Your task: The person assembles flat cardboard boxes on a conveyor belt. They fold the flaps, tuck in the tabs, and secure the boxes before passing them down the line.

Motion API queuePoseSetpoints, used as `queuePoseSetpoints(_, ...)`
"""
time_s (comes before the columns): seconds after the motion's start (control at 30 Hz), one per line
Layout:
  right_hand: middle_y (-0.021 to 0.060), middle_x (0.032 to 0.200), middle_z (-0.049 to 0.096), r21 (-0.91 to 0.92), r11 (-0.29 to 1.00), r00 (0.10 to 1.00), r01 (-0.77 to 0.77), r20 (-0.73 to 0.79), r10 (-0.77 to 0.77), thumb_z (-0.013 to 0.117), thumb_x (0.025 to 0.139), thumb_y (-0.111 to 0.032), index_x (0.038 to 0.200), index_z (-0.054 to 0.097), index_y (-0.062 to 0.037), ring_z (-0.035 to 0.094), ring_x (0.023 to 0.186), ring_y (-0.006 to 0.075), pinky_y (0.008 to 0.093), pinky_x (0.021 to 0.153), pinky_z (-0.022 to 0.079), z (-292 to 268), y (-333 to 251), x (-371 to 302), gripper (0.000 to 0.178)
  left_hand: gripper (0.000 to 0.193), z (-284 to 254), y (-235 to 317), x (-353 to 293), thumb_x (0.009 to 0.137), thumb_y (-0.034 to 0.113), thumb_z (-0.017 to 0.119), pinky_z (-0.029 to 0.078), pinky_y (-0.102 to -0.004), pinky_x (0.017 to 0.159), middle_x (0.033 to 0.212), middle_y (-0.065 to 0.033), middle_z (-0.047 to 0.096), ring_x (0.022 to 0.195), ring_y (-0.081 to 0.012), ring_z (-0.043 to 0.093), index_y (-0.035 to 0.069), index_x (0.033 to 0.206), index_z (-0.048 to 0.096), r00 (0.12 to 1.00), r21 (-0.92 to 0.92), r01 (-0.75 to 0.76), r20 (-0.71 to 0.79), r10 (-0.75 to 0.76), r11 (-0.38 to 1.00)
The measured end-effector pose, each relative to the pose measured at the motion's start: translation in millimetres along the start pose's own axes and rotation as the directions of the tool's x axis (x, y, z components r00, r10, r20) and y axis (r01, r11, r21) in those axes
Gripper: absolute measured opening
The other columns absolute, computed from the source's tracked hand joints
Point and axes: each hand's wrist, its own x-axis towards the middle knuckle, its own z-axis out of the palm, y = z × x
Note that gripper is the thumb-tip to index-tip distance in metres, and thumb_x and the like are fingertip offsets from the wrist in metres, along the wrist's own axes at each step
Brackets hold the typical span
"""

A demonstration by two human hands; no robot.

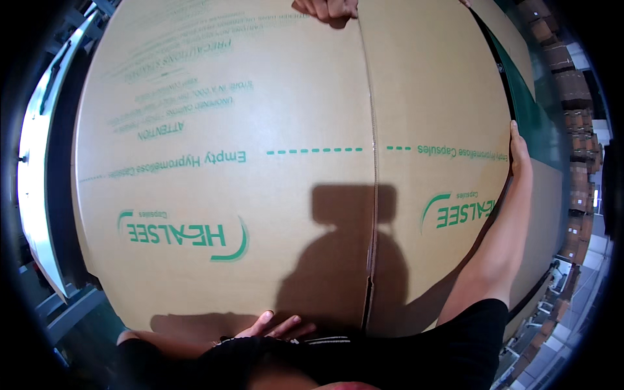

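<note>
A large flattened cardboard carton (195,195), brown with green print, fills most of the view. A vertical fold (372,169) runs down it right of the middle, with a dark gap at its lower end. My left hand (276,326) rests at the near edge, fingers apart against the board; the palm is partly hidden by my dark sleeve. My right hand (519,149) holds the carton's right edge, fingers pointing away from me, some hidden behind the board.
Another person's curled hand (328,10) is at the carton's far edge by the fold. More cardboard (543,208) and a green surface (520,91) lie to the right. Stacked brown boxes (575,130) stand farther right. A white panel (39,162) with a metal frame is at left.
</note>
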Motion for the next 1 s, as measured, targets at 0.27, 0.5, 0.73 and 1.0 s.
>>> queuePoseSetpoints(0.27,0.0318,0.105,0.06,-0.696,0.703,0.851,0.145,-0.275,-0.448,0.027,0.098,-0.049,0.105,0.063,0.0073,0.053,0.106,0.0468,0.0493,0.091,0.041,-13,6,-4,0.067,0.065,-5,7,10,0.089,0.066,0.032,0.018,-0.0606,0.113,0.156,0.0019,0.017,0.142,-0.0234,0.023,0.036,0.146,0.024,0.982,-0.739,0.173,0.08,-0.17,0.651)
queuePoseSetpoints(0.5,0.0273,0.121,0.056,-0.659,0.739,0.908,0.137,-0.215,-0.361,0.025,0.096,-0.039,0.116,0.059,0.0032,0.051,0.115,0.042,0.048,0.095,0.04,7,17,-9,0.058,0.064,-13,16,8,0.088,0.058,0.041,0.019,-0.0603,0.112,0.153,0.0032,0.027,0.142,-0.0229,0.024,0.032,0.145,0.029,0.966,-0.852,0.173,0.049,-0.255,0.494)
queuePoseSetpoints(0.73,0.0225,0.127,0.055,-0.481,0.877,0.951,-0.012,-0.275,-0.138,0.031,0.09,-0.041,0.118,0.061,0.0,0.051,0.12,0.0369,0.0455,0.098,0.04,28,-3,-40,0.058,0.066,-19,-5,9,0.078,0.054,0.06,0.016,-0.0582,0.113,0.148,0.0038,0.037,0.141,-0.0247,0.025,0.028,0.137,0.047,0.902,-0.947,0.224,0.112,-0.418,0.23)
queuePoseSetpoints(1.0,0.0221,0.126,0.056,-0.521,0.846,0.954,0.117,-0.178,-0.241,0.034,0.09,-0.043,0.118,0.061,0.0019,0.051,0.12,0.0367,0.0463,0.098,0.041,32,-1,-41,0.059,0.078,-91,-25,46,0.079,0.057,0.058,0.018,-0.0546,0.113,0.145,-0.0155,0.039,0.138,-0.0324,0.03,0.004,0.135,0.044,0.859,-0.952,0.242,0.3,-0.415,-0.189)
